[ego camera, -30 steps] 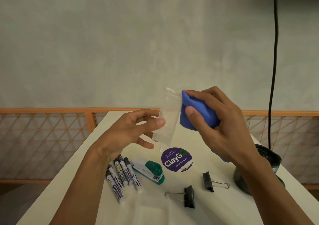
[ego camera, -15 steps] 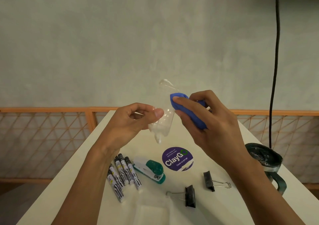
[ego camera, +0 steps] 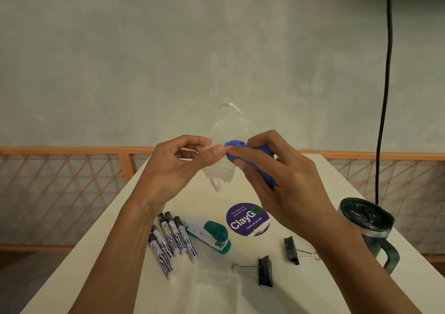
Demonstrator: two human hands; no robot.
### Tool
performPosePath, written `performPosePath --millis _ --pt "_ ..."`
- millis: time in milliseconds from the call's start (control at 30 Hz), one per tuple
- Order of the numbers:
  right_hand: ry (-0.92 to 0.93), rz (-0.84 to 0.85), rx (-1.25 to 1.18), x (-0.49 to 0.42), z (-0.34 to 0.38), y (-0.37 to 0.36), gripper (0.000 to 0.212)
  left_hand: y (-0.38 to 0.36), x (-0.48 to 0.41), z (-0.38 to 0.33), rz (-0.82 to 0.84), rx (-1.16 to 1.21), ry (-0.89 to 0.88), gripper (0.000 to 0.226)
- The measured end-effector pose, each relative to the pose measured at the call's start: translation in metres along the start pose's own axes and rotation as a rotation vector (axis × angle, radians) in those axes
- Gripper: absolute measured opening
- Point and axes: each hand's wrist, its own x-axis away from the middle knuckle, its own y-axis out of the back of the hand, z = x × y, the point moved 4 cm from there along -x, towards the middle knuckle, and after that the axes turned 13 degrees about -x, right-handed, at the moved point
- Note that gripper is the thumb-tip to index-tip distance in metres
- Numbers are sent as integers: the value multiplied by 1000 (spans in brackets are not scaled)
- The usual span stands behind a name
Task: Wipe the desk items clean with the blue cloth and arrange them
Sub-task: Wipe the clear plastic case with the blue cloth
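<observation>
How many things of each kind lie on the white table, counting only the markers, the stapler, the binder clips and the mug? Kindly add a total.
Markers: 5
Stapler: 1
Binder clips: 2
Mug: 1
Total: 9

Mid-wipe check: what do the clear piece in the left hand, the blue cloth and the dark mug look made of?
The clear piece: probably thin glossy plastic; it is see-through and its edges glint. The blue cloth: soft matte fabric, bunched into folds. The mug: seemingly metal, with a shiny silver band below its dark speckled top; the handle's material is unclear.
</observation>
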Motion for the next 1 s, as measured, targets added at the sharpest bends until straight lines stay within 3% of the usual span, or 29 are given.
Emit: performPosePath --millis 367,733,1000 --pt "5 145 -68 0 0 9 24 -9 1 0 18 19 48 56" --pt "12 -118 49 -6 -3 30 28 -18 3 -9 109 38 -36 73" --pt "1 126 -48 -4 9 9 24 -3 0 -1 8 28 0 64"
